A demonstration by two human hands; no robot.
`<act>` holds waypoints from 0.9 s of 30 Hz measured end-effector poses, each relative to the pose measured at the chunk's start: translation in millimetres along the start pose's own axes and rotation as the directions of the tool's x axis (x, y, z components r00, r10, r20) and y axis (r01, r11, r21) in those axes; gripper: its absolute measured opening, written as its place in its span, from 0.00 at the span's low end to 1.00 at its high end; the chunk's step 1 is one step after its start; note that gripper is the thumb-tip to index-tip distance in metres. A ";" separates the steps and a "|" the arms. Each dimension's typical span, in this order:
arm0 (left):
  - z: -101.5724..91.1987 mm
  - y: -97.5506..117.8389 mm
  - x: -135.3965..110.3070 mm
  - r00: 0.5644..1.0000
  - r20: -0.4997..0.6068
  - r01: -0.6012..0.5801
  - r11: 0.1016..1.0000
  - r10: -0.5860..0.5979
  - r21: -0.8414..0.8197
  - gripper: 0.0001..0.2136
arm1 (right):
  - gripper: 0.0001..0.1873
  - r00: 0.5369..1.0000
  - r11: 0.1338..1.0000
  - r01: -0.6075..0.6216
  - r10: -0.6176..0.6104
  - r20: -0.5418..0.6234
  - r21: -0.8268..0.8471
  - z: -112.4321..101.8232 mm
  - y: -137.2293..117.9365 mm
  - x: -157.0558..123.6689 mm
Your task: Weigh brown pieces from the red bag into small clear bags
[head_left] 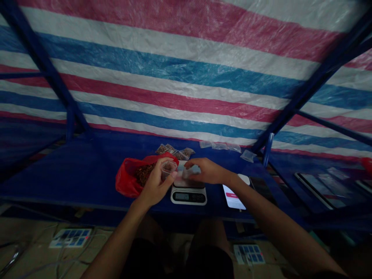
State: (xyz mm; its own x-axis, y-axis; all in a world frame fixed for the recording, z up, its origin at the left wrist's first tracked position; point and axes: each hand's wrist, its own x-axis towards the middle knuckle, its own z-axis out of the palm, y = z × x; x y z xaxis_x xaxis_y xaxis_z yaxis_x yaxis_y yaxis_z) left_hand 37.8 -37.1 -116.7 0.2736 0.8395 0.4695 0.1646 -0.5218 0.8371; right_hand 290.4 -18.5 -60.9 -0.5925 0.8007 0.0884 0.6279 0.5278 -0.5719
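My left hand is closed around what looks like a small clear plastic bag, its mouth open and something brownish inside. It is beside a red plastic bag filled with loose brown dried pieces. Over the scale's plate, my right hand curls its fingers around a small translucent object, perhaps a cup; its exact kind is unclear. Below both hands stands a white digital scale with a lit display. Filled clear packets lie just behind the hands.
Flat clear bags lie along the back of the blue table. A lit phone rests right of the scale, under my right forearm. Blue metal posts and a striped sheet stand behind. Power strips lie on the floor.
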 end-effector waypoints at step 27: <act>-108.2 17.9 -1.9 0.967 -0.253 0.167 0.686 0.025 0.708 0.19 | 0.11 0.889 0.933 -0.269 0.145 -0.435 -0.239 -109.3 3.5 3.4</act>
State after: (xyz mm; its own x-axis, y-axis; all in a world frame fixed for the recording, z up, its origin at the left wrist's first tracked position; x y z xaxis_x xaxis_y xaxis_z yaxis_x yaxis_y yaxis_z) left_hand -62.4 -31.6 -72.1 0.0294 0.8375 0.5457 0.8298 -0.3248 0.4538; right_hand 345.7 17.0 26.5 -0.2165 0.9113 0.3502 0.8656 0.3450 -0.3628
